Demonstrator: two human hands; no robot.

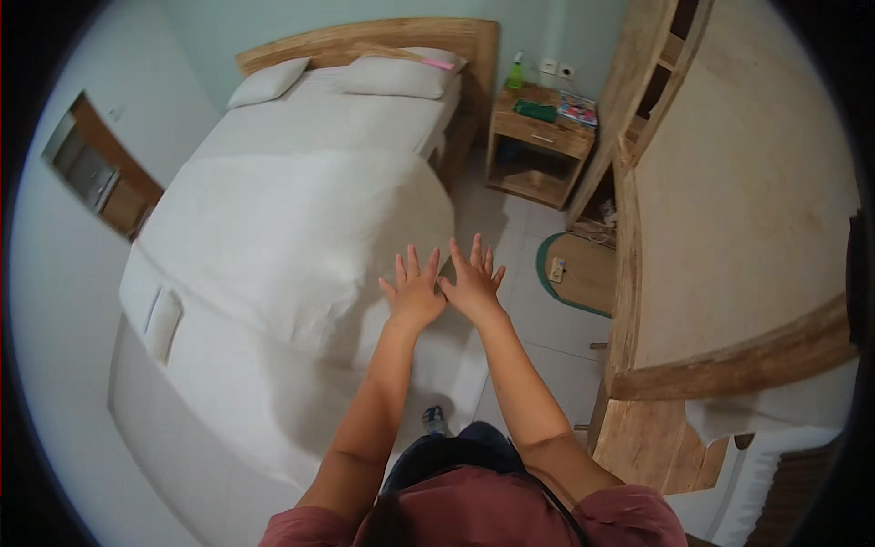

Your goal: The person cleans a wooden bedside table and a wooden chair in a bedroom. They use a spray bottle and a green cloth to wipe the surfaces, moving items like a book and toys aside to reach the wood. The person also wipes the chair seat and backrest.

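Observation:
Both arms reach forward over the near right corner of a bed with a white sheet (273, 219). My left hand (415, 294) has its fingers spread and holds nothing. Beside it, my right hand (473, 277) is likewise spread and bare, the two thumbs close together; whether they touch I cannot tell. At the head of the bed lie a left pillow (270, 83) and a right pillow (396, 74), both in white covers. A pink-handled stick broom (436, 63) rests across the right pillow. A smaller white cushion or folded cloth (164, 328) lies at the left edge.
A wooden nightstand (540, 140) holds a green spray bottle (515, 74), a green cloth (534, 110) and magazines (577, 108). Tall wooden furniture (625, 273) stands close on the right. An oval mat (581, 280) with a power strip (557, 269) lies on the tiled floor (540, 321).

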